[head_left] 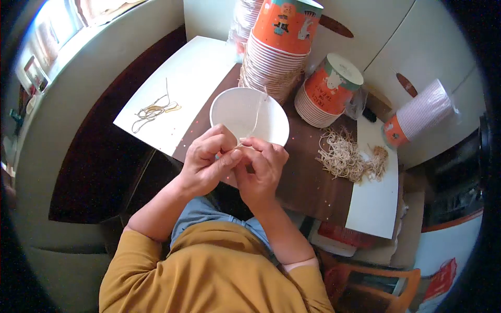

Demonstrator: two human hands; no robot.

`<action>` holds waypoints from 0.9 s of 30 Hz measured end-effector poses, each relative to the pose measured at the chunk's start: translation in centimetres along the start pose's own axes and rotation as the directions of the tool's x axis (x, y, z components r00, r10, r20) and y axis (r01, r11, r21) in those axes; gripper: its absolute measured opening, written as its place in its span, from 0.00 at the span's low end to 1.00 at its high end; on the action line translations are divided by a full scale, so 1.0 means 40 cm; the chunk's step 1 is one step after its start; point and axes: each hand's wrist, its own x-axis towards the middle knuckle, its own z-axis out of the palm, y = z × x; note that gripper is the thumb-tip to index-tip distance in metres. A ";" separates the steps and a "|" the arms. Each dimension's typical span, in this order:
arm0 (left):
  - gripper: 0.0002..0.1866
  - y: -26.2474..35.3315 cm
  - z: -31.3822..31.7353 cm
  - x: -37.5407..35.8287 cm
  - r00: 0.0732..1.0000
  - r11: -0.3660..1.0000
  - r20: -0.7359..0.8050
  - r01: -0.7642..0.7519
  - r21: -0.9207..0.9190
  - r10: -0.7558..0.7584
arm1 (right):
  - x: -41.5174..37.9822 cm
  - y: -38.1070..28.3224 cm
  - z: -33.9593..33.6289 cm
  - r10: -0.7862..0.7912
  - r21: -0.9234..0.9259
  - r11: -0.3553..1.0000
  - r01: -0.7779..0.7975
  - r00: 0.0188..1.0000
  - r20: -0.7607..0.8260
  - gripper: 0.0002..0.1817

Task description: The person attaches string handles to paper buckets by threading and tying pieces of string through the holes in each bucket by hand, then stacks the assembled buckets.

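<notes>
A white paper bucket (229, 109) stands on the table in front of me, its open mouth facing up toward me. A thin pale string (258, 116) runs from its far rim across the mouth to my fingers. At the near rim, my left hand (209, 159) is closed in a pinch on the string. My right hand (261, 169) meets it there, thumb and forefinger also pinched on the string. The fingertips of both hands are nearly touching, and the short end between them is mostly hidden.
Behind the bucket rises a tall stack of orange buckets (282, 31), with a shorter stack (329, 91) beside it. Another stack (417, 112) leans at right. A tangled string pile (342, 156) lies at right; loose cords (154, 110) lie left. A wooden chair (373, 274) stands lower right.
</notes>
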 end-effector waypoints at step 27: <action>0.09 0.000 -0.057 0.011 0.880 0.966 0.468 0.045 -0.254 0.082 | 0.320 0.202 -0.026 0.339 -0.416 0.909 -0.039 0.650 0.680 0.40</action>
